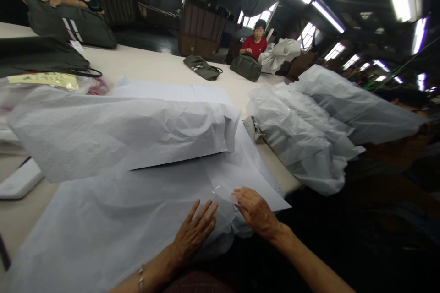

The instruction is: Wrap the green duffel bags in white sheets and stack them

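My left hand [196, 228] lies flat on a large white paper sheet [113, 201], its fingers stretched out. Just to its right, my right hand [255, 210] is closed, pinching the edge of a thin translucent sheet [223, 191]. That sheet has small glossy highlights, and whether it is plastic or paper is hard to tell. Under and beside both hands the white material is crumpled at the table's near edge. A creased white paper [137, 132] stands raised beyond the hands, with a dark gap under its lower edge.
Crumpled translucent bags [299, 132] hang over the table's right edge. A white device [20, 181] sits at left, near a plastic packet with a yellow label [43, 81]. Dark green bags [74, 23] stand farther back. Two other people handle bags across the table [147, 62].
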`<move>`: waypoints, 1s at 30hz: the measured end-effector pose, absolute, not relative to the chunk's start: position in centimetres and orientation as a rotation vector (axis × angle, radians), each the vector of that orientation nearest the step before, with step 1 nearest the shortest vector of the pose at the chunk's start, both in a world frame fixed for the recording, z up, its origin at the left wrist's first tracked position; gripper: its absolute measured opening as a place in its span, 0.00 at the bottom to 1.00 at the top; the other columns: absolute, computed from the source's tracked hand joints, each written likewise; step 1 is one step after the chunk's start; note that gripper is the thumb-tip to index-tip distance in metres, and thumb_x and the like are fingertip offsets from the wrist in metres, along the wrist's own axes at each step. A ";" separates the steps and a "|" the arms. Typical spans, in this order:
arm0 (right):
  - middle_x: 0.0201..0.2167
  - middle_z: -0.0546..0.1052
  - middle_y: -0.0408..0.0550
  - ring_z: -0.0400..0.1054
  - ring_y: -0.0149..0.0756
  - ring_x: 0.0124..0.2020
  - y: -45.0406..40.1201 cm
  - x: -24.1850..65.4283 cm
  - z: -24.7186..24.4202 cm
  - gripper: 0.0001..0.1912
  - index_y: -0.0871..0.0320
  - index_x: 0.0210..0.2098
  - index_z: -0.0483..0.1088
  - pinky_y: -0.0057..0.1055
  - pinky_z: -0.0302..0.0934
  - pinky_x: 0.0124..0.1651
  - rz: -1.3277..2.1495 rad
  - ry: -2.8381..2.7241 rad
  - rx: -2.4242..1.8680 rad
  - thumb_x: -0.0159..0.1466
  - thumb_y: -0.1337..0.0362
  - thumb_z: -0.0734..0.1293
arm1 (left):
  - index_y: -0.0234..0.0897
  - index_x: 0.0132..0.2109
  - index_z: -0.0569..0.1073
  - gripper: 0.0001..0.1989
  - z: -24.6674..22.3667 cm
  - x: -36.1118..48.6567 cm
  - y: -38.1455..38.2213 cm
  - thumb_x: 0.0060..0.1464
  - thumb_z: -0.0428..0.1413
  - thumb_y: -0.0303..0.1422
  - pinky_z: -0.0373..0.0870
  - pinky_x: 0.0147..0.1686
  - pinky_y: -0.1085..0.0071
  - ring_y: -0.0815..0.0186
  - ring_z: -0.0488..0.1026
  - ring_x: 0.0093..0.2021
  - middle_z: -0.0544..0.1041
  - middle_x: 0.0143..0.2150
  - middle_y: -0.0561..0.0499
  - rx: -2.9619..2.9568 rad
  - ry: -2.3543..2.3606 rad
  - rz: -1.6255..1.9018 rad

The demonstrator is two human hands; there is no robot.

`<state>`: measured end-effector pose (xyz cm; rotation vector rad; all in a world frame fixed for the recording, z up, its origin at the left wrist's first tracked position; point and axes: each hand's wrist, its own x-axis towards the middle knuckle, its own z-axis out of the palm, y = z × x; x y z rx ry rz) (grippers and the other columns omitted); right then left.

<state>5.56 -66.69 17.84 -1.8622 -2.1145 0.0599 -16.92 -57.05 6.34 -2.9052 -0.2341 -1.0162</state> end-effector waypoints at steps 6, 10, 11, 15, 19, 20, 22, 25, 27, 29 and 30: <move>0.46 0.80 0.54 0.74 0.42 0.49 -66.2 6.1 18.2 0.11 0.58 0.46 0.72 0.44 0.68 0.57 0.073 -2.111 -1.902 0.67 0.68 0.61 | 0.49 0.62 0.65 0.21 7.4 -16.1 -58.7 0.63 0.53 0.33 0.67 0.56 0.59 0.62 0.73 0.50 0.77 0.48 0.50 -2.944 0.035 -1.019; 0.46 0.80 0.54 0.74 0.42 0.48 -65.7 6.4 18.7 0.11 0.57 0.45 0.73 0.42 0.68 0.57 0.103 -2.136 -1.923 0.67 0.66 0.61 | 0.45 0.62 0.65 0.25 9.4 -14.4 -60.2 0.58 0.56 0.32 0.74 0.39 0.63 0.63 0.74 0.30 0.76 0.29 0.51 -2.984 -0.075 -0.414; 0.45 0.80 0.54 0.75 0.42 0.48 -65.6 6.4 18.8 0.11 0.57 0.45 0.73 0.41 0.68 0.56 0.111 -2.148 -1.924 0.68 0.66 0.61 | 0.45 0.62 0.66 0.24 9.8 -14.0 -60.5 0.58 0.55 0.33 0.74 0.40 0.59 0.61 0.75 0.31 0.76 0.30 0.50 -2.938 -0.092 -0.287; 0.41 0.81 0.52 0.75 0.40 0.43 -65.2 6.1 19.8 0.11 0.57 0.41 0.74 0.37 0.70 0.50 0.129 -2.173 -1.933 0.69 0.64 0.60 | 0.52 0.51 0.74 0.14 10.7 -12.9 -61.6 0.59 0.54 0.38 0.73 0.38 0.46 0.53 0.76 0.38 0.76 0.34 0.47 -2.773 -0.001 0.043; 0.38 0.80 0.50 0.74 0.38 0.41 -64.9 5.9 20.8 0.11 0.56 0.40 0.74 0.34 0.69 0.48 0.164 -2.194 -1.931 0.69 0.66 0.59 | 0.47 0.32 0.76 0.06 10.4 -12.2 -61.9 0.56 0.56 0.33 0.67 0.27 0.54 0.57 0.70 0.25 0.70 0.24 0.50 -2.820 0.007 0.158; 0.38 0.80 0.49 0.74 0.37 0.41 -64.8 5.9 21.0 0.11 0.56 0.40 0.74 0.34 0.68 0.48 0.175 -2.194 -1.925 0.68 0.66 0.59 | 0.44 0.31 0.76 0.06 10.3 -12.1 -61.8 0.56 0.57 0.32 0.66 0.27 0.55 0.57 0.70 0.25 0.71 0.23 0.50 -2.826 0.002 0.145; 0.39 0.80 0.49 0.74 0.37 0.42 -64.7 5.9 21.3 0.11 0.55 0.40 0.74 0.34 0.68 0.49 0.199 -2.180 -1.909 0.68 0.67 0.59 | 0.40 0.30 0.75 0.06 10.3 -12.2 -61.5 0.55 0.57 0.32 0.65 0.27 0.57 0.57 0.70 0.26 0.72 0.24 0.47 -2.831 0.012 0.087; 0.45 0.80 0.50 0.73 0.38 0.48 -64.7 5.8 21.3 0.13 0.55 0.44 0.74 0.37 0.66 0.55 0.245 -2.160 -1.871 0.66 0.69 0.60 | 0.35 0.31 0.74 0.06 11.3 -13.0 -60.8 0.55 0.57 0.31 0.61 0.26 0.61 0.60 0.68 0.24 0.72 0.24 0.46 -2.849 0.038 -0.076; 0.49 0.79 0.50 0.71 0.40 0.53 -64.9 5.7 21.3 0.15 0.54 0.49 0.73 0.41 0.63 0.60 0.289 -2.177 -1.845 0.65 0.70 0.61 | 0.34 0.32 0.73 0.06 12.6 -13.6 -60.3 0.56 0.57 0.31 0.59 0.26 0.62 0.61 0.67 0.25 0.72 0.25 0.47 -2.860 0.026 -0.225; 0.52 0.78 0.50 0.69 0.42 0.58 -65.2 5.5 21.5 0.18 0.54 0.53 0.71 0.45 0.59 0.64 0.343 -2.204 -1.834 0.64 0.70 0.62 | 0.35 0.33 0.72 0.04 14.1 -14.0 -59.7 0.57 0.56 0.30 0.60 0.28 0.62 0.61 0.67 0.27 0.72 0.27 0.47 -2.864 -0.007 -0.343; 0.53 0.78 0.50 0.67 0.42 0.59 -65.3 5.4 21.6 0.19 0.53 0.54 0.70 0.47 0.58 0.65 0.369 -2.216 -1.830 0.65 0.68 0.63 | 0.35 0.34 0.71 0.04 14.8 -14.1 -59.4 0.57 0.56 0.30 0.60 0.30 0.62 0.61 0.67 0.28 0.72 0.27 0.48 -2.866 -0.025 -0.392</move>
